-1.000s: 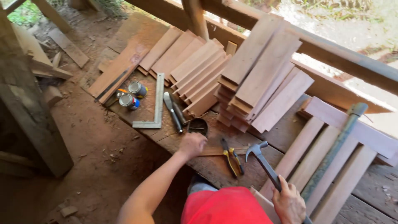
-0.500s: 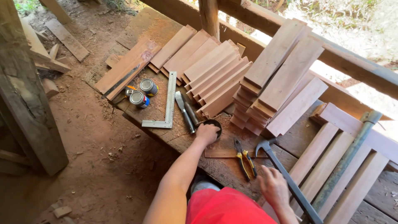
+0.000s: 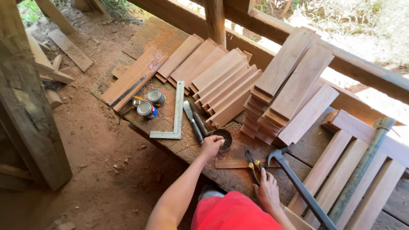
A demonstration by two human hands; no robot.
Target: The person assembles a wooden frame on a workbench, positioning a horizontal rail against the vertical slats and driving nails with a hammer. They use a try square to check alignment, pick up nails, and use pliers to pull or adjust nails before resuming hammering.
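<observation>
The person's left hand (image 3: 211, 146) reaches out to a small dark round bowl (image 3: 223, 139) on the wooden workbench (image 3: 238, 179). The fingers (image 3: 216, 147) are bent together at the bowl's near rim and seem to dip in, but the hand covers that part, so what they pinch cannot be seen. Something small and dark lies in the bowl, too tiny to make out. The right hand (image 3: 267, 190) rests flat on the bench with its fingers a little apart and holds nothing. It lies just beside the yellow-handled pliers (image 3: 252, 164) and near the hammer (image 3: 298, 187), whose long dark handle runs off the bottom edge. A thin wooden strip (image 3: 233, 163) lies between the two hands, partly under the pliers. Left of the bowl lie two chisels (image 3: 194, 121) side by side, a metal square (image 3: 175, 119) and three small tins (image 3: 148, 104). Behind them are many wooden boards (image 3: 226, 83), some fanned out and some in a tall stack (image 3: 289, 85). The person's red shirt (image 3: 234, 213) hides the bench's near edge, and a green pipe (image 3: 362, 170) lies on the right
</observation>
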